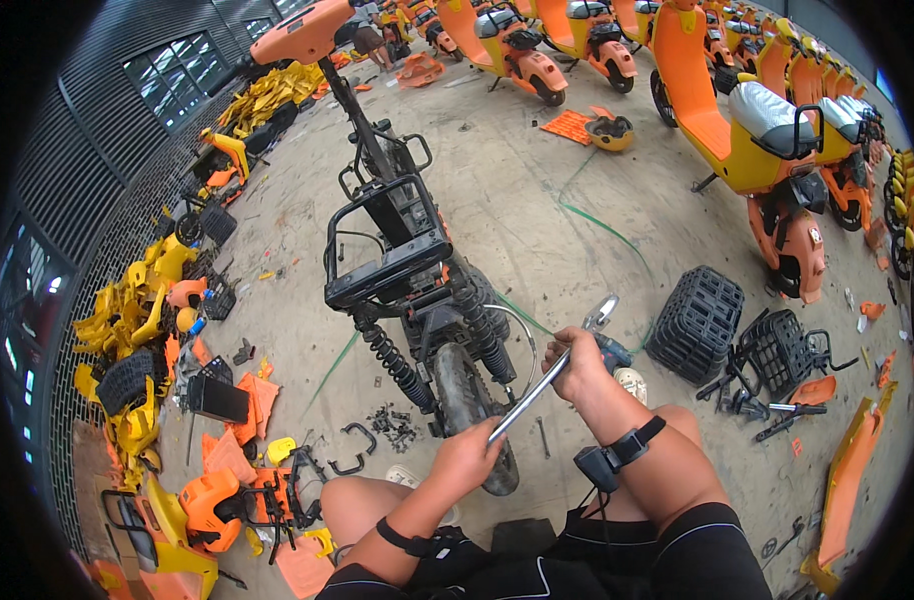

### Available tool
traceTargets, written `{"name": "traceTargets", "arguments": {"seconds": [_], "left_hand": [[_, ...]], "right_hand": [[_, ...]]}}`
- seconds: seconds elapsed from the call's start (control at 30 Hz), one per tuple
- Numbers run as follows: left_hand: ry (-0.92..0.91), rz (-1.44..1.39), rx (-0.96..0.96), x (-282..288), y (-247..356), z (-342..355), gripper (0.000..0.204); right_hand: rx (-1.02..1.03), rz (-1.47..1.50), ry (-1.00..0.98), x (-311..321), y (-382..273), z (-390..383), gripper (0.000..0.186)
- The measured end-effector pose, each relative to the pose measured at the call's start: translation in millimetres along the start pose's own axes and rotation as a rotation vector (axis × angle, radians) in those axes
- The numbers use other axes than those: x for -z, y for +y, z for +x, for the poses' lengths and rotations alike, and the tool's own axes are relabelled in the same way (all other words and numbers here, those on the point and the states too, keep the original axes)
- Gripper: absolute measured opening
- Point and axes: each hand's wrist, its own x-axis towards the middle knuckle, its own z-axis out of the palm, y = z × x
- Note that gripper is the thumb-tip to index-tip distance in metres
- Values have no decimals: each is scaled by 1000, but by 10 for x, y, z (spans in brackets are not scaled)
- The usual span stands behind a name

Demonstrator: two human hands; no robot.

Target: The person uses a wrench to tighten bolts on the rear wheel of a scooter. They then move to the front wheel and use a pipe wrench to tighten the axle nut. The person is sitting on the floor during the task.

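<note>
A long chrome wrench (533, 400) slants across in front of me, its broad head (602, 312) pointing up and to the right. Around the lower end of its handle, my left hand (465, 456) is closed. My right hand (580, 368) grips it just below the head. Beyond the wrench stands a stripped scooter (402, 245) with bare black frame and orange head cover. Its rear wheel (460, 385) sits between two coil shock absorbers (392, 365), close to my left hand. A blue-grey tool (613, 352) is partly hidden behind my right hand.
Black plastic baskets (695, 325) stand on the floor to the right, near loose metal parts (742, 405). Small fasteners (392, 428) and black brackets (352, 450) lie left of the wheel. Yellow and orange panels (127, 310) pile along the left wall. Rows of scooters (737, 140) fill the far right.
</note>
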Motion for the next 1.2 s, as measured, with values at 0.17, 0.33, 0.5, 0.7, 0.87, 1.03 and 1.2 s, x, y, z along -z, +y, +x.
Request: {"name": "traceTargets", "arguments": {"seconds": [0.17,0.33,0.5,0.7,0.87,1.03,1.2], "left_hand": [[-5,4,50,-20,70,0,28],[77,-17,20,172,154,-26,28],[203,-13,43,300,147,-78,21],[446,-108,-88,316,-4,-42,21],[383,-127,-7,369,-33,-16,24],[183,14,98,397,-59,2,28],[133,-284,144,402,-247,-11,26]], "right_hand": [[1,5,-29,69,-70,-37,13],[-6,37,-21,-19,-141,-115,12],[33,37,-4,-15,-147,-131,11],[35,56,8,-3,-98,-64,11],[67,77,-4,-24,-87,-45,13],[155,91,-76,-73,-121,-104,19],[367,-63,-527,-186,-150,-494,49]]}}
